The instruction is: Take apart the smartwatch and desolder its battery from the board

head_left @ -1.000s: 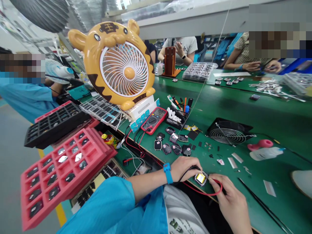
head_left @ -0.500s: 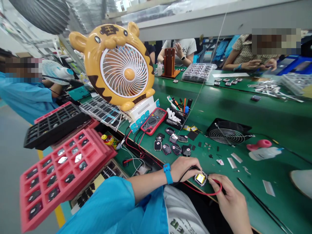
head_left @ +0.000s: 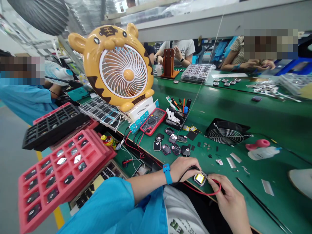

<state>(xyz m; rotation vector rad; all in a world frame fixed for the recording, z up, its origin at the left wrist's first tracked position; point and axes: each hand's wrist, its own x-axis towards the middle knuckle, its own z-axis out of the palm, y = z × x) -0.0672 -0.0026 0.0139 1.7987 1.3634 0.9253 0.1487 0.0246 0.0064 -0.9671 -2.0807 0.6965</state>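
Note:
A small open watch case [head_left: 197, 183] with a yellow battery [head_left: 200, 178] inside lies at the bench's front edge, between my hands. My left hand [head_left: 185, 167], with a blue band on its wrist, is closed on the black test lead [head_left: 185, 172], its fingertips at the case's left side. On the right, my right hand [head_left: 230, 196] pinches the end of the red test lead [head_left: 215, 192] against the case's right side. My fingers hide most of both probe tips. Behind my hands, the red multimeter [head_left: 153, 121] rests tilted against the fan's base; its reading is too small to make out.
Several watch parts [head_left: 175, 149] lie behind my left hand. Black tweezers [head_left: 259, 201], a bottle [head_left: 264, 153] and a black fan [head_left: 227, 132] are to the right. Pink trays [head_left: 85, 156] and a tiger-shaped fan [head_left: 128, 75] stand left. Other people sit across the bench and at left.
The view has shifted very slightly. Both my hands, the test leads and the watch case keep the same positions relative to each other.

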